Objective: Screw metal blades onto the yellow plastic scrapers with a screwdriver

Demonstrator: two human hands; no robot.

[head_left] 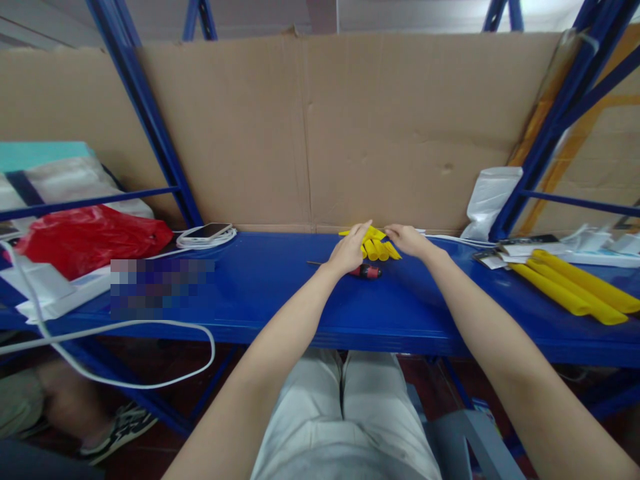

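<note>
Several short yellow rolled tubes [379, 251] lie in a small pile on the blue shelf, near the cardboard at the back. My left hand [351, 249] is at the pile's left side, with its fingers stretched out and partly covering the yellow pieces. On the other side, my right hand [409, 240] is at the right end of the pile, its fingers loosely bent and apart. Whether its fingertips touch the yellow pieces I cannot tell. A screwdriver [369, 271] with a red and black handle lies in front of the pile, partly hidden behind my left hand and wrist.
Long yellow rolls [575, 287] lie at the right beside white and dark packaging. A phone [209, 231] rests on a coiled white cable at the left, near a red plastic bag [95, 237]. Blue posts flank the cardboard wall [310, 133]. A white cable [210, 347] loops over the front edge.
</note>
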